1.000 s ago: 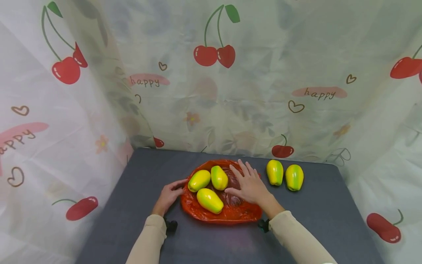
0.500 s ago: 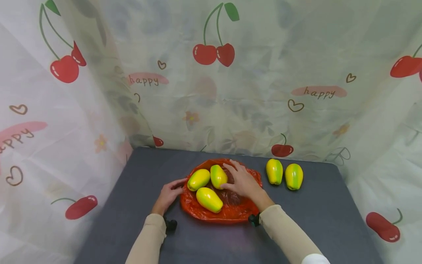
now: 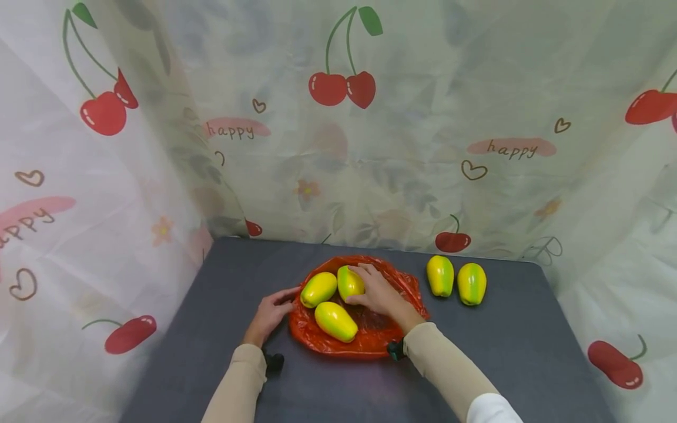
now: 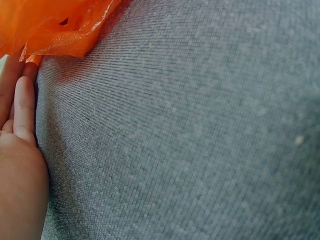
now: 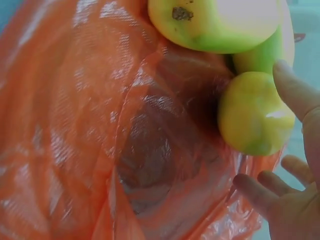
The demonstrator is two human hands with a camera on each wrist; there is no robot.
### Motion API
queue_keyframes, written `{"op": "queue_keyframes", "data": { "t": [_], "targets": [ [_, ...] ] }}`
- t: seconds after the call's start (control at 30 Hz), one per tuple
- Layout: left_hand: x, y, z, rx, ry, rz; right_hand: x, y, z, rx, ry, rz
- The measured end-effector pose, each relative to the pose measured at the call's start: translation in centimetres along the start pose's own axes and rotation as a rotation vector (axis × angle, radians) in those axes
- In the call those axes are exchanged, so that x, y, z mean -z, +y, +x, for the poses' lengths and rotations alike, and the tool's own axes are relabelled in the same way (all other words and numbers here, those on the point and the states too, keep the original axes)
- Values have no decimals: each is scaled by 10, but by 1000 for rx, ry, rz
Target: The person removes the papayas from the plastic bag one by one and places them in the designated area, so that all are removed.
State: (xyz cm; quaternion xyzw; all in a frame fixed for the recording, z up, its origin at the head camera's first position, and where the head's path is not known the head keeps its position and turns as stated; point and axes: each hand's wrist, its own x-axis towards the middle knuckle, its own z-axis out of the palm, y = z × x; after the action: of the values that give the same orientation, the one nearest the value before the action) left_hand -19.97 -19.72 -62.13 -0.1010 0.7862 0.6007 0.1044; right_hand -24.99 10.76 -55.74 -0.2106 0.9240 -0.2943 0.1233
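A red plastic bag (image 3: 338, 348) lies spread open on the dark table, with three yellow-green papayas on its left half. My right hand (image 3: 376, 292) reaches over the bag to the back right papaya (image 3: 350, 284), thumb and fingers spread about its right side. In the right wrist view the thumb (image 5: 295, 92) overlaps that papaya's edge, and the other fingers are extended below it. The other two, a left papaya (image 3: 319, 289) and a front papaya (image 3: 337, 322), lie close by. My left hand (image 3: 270, 314) touches the bag's left edge, its straight fingers partly hidden beneath the plastic.
Two more papayas, one nearer the bag (image 3: 441, 275) and one farther right (image 3: 472, 284), stand on the table (image 3: 508, 352) at the back right. A cherry-printed curtain (image 3: 412, 194) hangs behind the table and along both sides.
My right hand has moved left over the bag to the back right papaya. The bag's right edge has spread outward slightly. My left hand has stayed at the left edge.
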Motion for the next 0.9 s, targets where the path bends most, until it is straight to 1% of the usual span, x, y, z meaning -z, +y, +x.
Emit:
{"op": "queue_keyframes", "data": {
  "t": [0.13, 0.27, 0.53, 0.9],
  "targets": [
    [0, -4, 1, 11, 3, -1, -2, -4, 3, 3, 8, 17],
    [1, -3, 2, 20, 6, -2, -5, -6, 6, 14, 7, 32],
    [0, -3, 2, 18, 7, -9, -8, -5, 8, -14, -27, 20],
    [0, -3, 1, 14, 16, 11, -6, -5, 11, -7, -59, 29]
  ]
}}
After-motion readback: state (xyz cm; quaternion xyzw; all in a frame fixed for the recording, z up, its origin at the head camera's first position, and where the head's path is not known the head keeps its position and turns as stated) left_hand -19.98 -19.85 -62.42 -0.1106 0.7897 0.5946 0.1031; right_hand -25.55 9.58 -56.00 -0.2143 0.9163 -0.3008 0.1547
